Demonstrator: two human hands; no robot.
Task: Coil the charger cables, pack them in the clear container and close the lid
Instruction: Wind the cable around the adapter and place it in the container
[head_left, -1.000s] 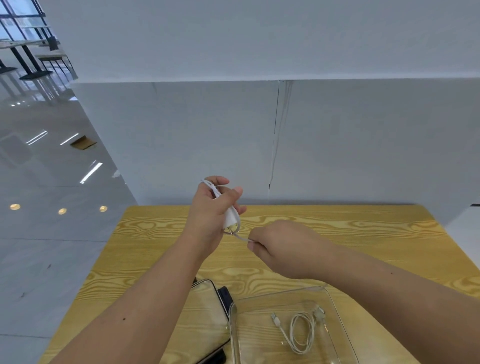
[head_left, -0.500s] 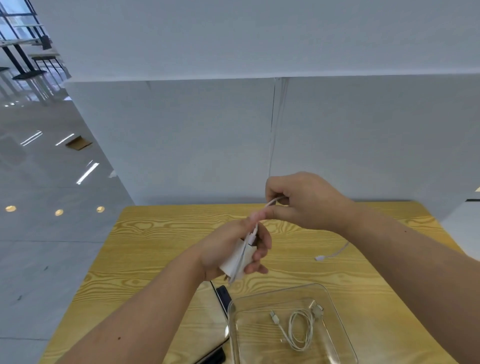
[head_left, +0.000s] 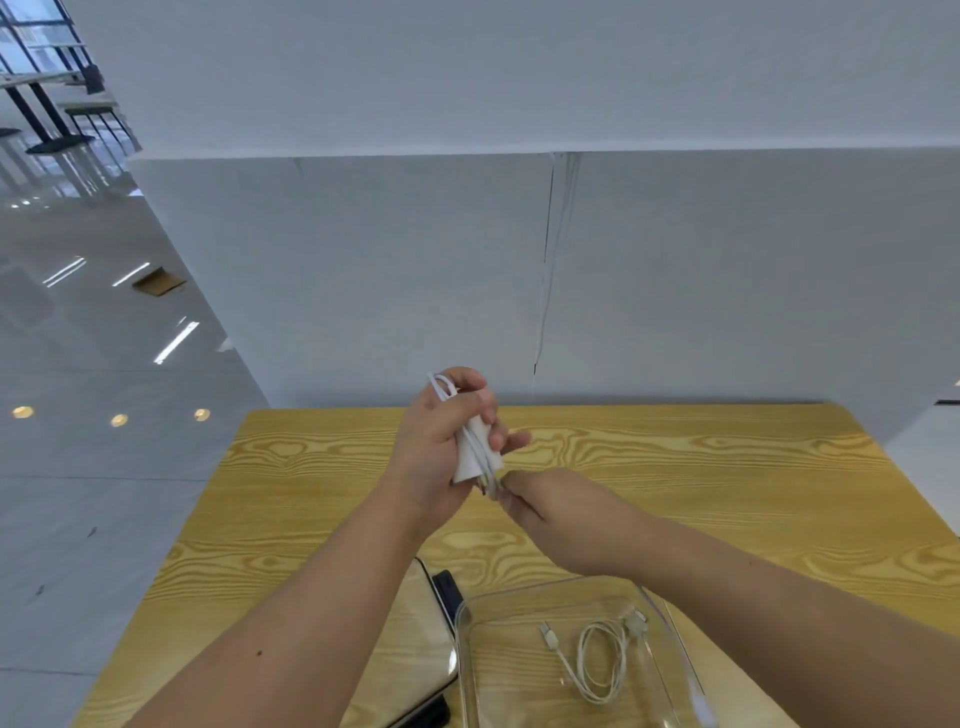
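Observation:
My left hand (head_left: 441, 447) is raised over the wooden table (head_left: 675, 467) and grips a white charger block (head_left: 475, 457) with its white cable looped over my fingers and around the block. My right hand (head_left: 566, 519) sits just below and right of it, pinching the cable's free end (head_left: 493, 486) at the block's lower edge. The clear container (head_left: 467, 649) stands open near the table's front edge. A coiled white cable (head_left: 597, 660) lies inside it. The clear lid with a dark clip (head_left: 431, 623) lies flat to the container's left, partly hidden by my left forearm.
A grey partition wall (head_left: 519, 286) rises directly behind the table's far edge. Glossy floor (head_left: 78, 467) drops away to the left of the table, with chairs and tables far off.
My right hand swung down from above the left hand to below it, carrying the cable around the block. The loose end that trailed on the table is now taken up.

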